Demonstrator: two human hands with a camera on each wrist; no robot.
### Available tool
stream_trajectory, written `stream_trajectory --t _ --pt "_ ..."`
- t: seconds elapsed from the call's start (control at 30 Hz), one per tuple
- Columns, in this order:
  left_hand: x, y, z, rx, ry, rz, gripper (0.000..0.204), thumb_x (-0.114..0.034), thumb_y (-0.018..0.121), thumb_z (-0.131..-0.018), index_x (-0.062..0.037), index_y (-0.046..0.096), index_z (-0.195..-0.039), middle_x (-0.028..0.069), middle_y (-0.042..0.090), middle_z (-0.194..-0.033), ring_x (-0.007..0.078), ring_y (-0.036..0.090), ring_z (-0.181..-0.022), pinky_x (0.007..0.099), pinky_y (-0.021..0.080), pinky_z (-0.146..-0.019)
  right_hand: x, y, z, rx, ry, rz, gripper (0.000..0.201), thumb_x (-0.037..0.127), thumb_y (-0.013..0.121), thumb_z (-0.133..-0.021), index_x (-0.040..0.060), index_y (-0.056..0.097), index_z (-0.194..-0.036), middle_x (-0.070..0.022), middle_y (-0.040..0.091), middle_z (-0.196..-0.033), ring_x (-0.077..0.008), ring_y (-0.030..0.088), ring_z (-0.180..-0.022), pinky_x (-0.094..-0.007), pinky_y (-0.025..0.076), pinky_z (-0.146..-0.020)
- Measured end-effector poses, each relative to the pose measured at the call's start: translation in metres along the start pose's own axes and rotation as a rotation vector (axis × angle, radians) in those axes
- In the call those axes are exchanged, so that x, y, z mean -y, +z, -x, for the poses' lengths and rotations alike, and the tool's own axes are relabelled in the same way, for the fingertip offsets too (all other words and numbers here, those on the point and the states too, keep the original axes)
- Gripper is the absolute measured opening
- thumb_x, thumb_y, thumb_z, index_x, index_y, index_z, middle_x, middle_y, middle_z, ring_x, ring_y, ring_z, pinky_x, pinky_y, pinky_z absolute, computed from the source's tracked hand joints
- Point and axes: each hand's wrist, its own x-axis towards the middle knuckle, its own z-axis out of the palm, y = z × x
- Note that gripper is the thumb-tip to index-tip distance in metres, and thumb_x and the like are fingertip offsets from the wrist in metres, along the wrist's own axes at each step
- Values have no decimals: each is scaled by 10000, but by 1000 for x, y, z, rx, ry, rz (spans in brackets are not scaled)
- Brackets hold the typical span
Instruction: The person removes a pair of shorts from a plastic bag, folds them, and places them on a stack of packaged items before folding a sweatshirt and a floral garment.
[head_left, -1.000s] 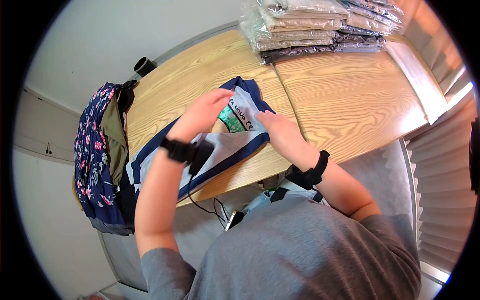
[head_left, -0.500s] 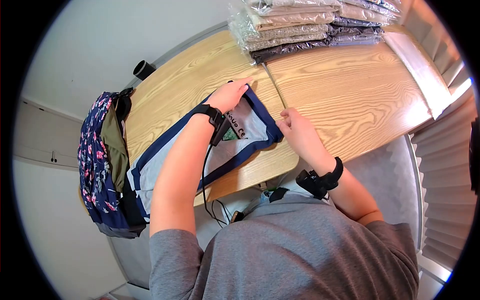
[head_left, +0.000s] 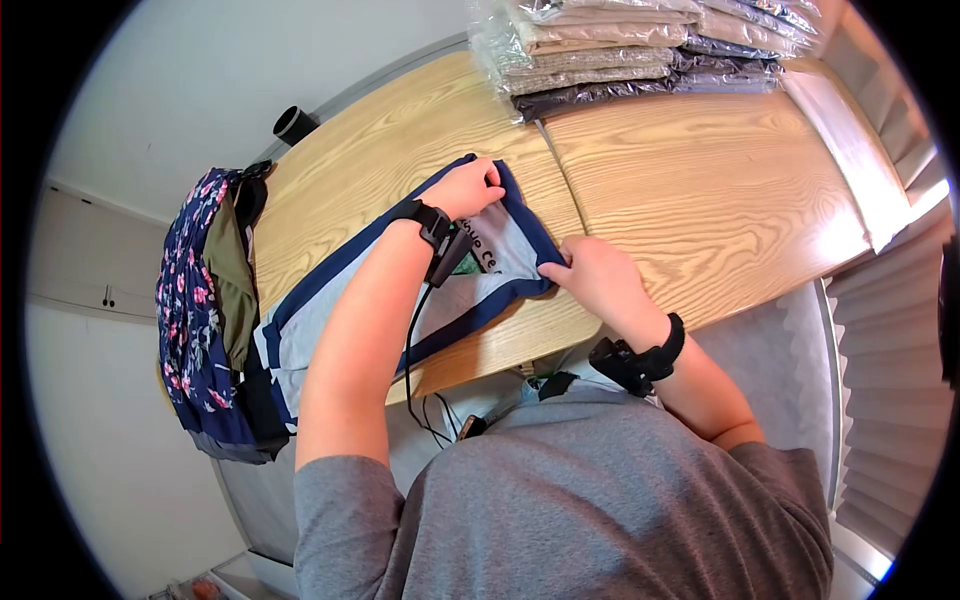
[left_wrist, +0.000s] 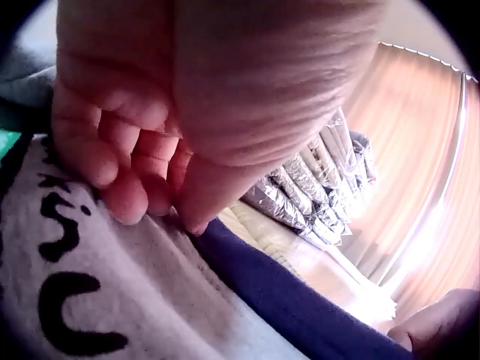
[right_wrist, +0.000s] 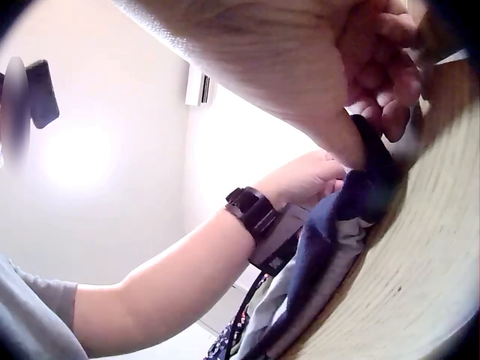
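Mid-fold: both my hands, left hand point(head_left: 468, 187) and right hand point(head_left: 590, 277), pinch the shirt point(head_left: 500, 250) hem at the counter point(head_left: 700, 200); next, I'd fold toward 8 o'clock.

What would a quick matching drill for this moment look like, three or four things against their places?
Things:
1. left hand
2. right hand
3. bagged clothes stack
4. floral garment

Places:
A. far edge of the table
B. gripping the shirt's near corner
C. draped off the table's left end
D. gripping the far navy edge of the shirt

Pairs: 1-D, 2-B, 3-A, 4-C
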Motion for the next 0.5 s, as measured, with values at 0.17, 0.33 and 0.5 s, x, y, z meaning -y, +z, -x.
stream_trajectory --t 0.17,0.33,0.5 --pt "-12 -35 57 -62 103 254 306 -223 522 -907 -84 496 -1178 16 578 -859 92 543 -742 246 449 -680 -19 -21 3 52 87 -168 341 367 677 -734 36 596 -759 -156 600 -729 -333 592 -692 -415 455 -606" --pt "12 -73 187 -414 30 256 311 -187 492 -923 -85 489 -1217 30 598 -953 99 538 -857 240 422 -759 -34 -52 18 -43 190 -59 338 321 700 -726 23 539 -714 -163 572 -693 -330 570 -670 -405 429 -577" --pt "85 -66 298 -636 -263 160 278 -107 525 -898 -25 516 -1163 59 577 -975 115 525 -912 238 419 -800 -39 -62 18 -194 148 98 294 249 704 -735 20 562 -853 -171 599 -785 -338 581 -743 -404 446 -640"
